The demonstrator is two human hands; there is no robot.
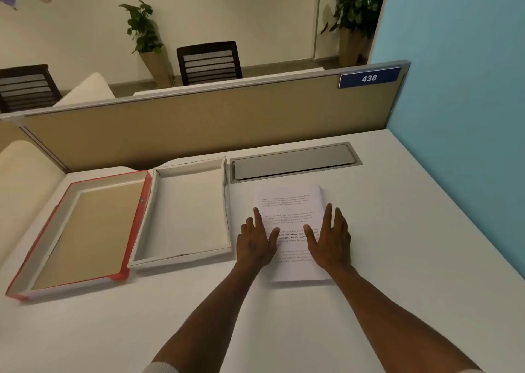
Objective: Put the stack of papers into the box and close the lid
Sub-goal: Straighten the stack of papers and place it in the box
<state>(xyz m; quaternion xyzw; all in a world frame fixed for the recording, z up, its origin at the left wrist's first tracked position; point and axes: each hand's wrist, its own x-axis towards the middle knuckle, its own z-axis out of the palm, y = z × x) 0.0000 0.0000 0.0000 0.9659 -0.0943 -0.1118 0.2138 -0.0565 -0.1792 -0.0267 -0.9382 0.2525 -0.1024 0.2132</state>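
Observation:
A stack of printed white papers (289,202) lies flat on the desk, right of centre. My left hand (255,242) rests with fingers spread on the stack's left edge. My right hand (331,239) lies flat and spread on its right side. Neither hand grips the sheets. Left of the stack stands the shallow white box (181,256), open and with nothing inside. Its red-edged lid (133,230) lies upside down further left, touching the box's side.
A grey cable hatch (292,161) is set into the white desk (397,259) just behind the papers. A tan partition (199,122) closes the desk's far side and a blue wall (460,88) its right.

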